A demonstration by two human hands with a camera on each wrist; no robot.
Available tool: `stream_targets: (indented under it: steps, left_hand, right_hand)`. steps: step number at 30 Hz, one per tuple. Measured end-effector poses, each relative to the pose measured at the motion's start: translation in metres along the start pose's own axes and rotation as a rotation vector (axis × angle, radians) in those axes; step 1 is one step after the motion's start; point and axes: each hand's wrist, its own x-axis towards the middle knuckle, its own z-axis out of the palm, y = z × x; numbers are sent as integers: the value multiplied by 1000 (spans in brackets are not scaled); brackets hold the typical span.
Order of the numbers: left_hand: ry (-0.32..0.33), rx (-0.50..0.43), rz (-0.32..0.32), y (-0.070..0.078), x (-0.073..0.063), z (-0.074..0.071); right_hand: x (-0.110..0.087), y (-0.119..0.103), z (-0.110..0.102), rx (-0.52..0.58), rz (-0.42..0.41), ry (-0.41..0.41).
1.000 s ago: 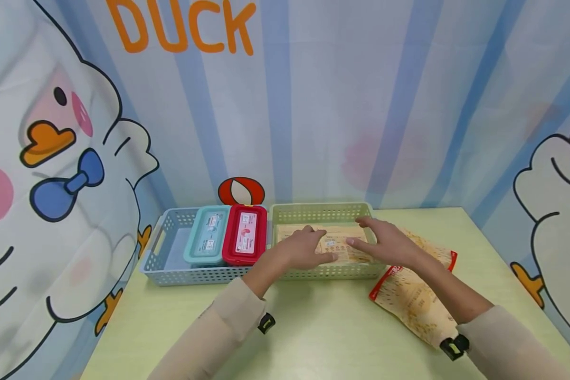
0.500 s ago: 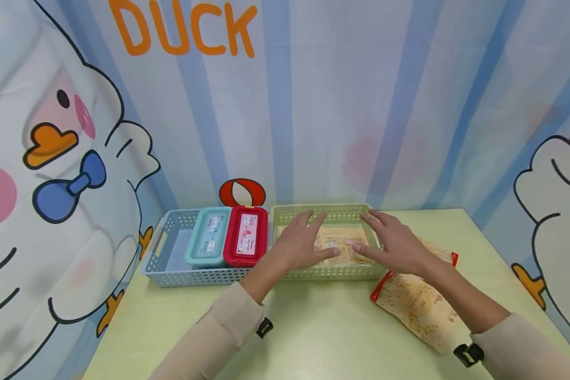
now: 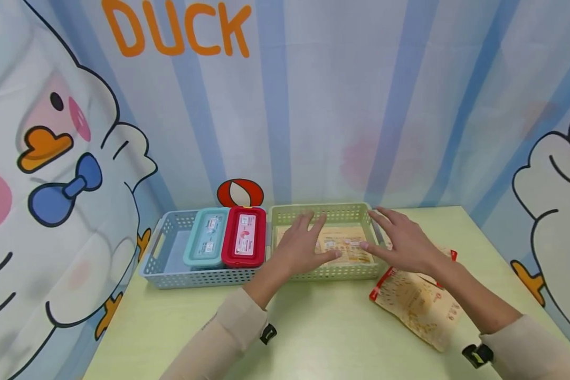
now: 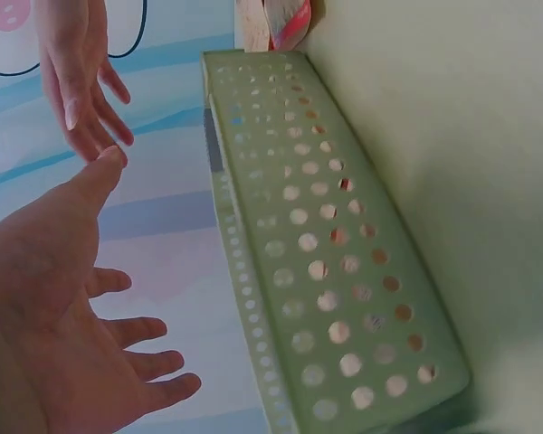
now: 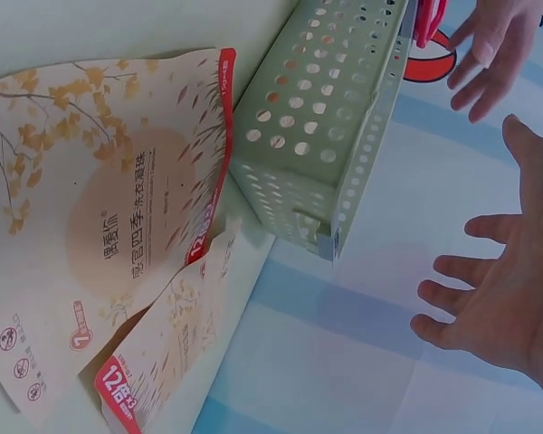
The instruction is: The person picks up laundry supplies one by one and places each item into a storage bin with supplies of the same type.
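Observation:
My left hand hovers over the left side of a green perforated basket, its fingers spread and holding nothing. Over the basket's right end hangs my right hand, also with spread fingers and nothing in it. Flat beige packets with printing lie inside the basket, partly hidden by the left hand. The left wrist view shows both palms above the basket's rim. Below my right forearm, two beige bags with red edges lie on the table; the nearer bag overlaps the other bag.
A blue perforated basket adjoins the green one on the left, with a teal-lidded box and a red-lidded box in its right part. Behind the pale green table hangs a blue-striped curtain with duck drawings.
My left hand's fingers have lifted and spread away from the packets. My right hand has shifted right, toward the basket's right end. The baskets and bags have stayed put.

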Motion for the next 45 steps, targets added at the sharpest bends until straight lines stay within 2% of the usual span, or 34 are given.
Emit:
stream_targets:
  steps: [5, 9, 13, 17, 22, 29, 32, 35, 38, 45]
  left_hand:
    - [41, -75, -33, 9, -1, 17]
    - [105, -172, -50, 19, 1, 26]
    - [152, -242, -31, 30, 2, 31]
    - [158, -260, 14, 43, 2, 34]
    - [147, -248, 112, 57, -1, 42]
    - [124, -185, 383, 66, 0, 64]
    - [90, -134, 461, 69, 0, 72]
    - [41, -82, 504, 74, 0, 80]
    - [-1, -51, 517, 78, 0, 89]
    - [-9, 67, 563, 82, -2, 110]
  right_hand:
    - [-1, 6, -3, 15, 5, 6]
    - [-1, 10, -7, 27, 8, 13]
    - [-1, 16, -11, 32, 16, 8]
    - [-1, 23, -14, 46, 34, -3]
    - [-1, 35, -16, 71, 79, -23]
    - [-7, 56, -13, 110, 139, -29]
    - [-12, 66, -10, 123, 149, -22]
    - [-16, 75, -8, 137, 156, -14]
    - [-20, 84, -4, 145, 154, -8]
    - [-34, 99, 7, 164, 135, -30]
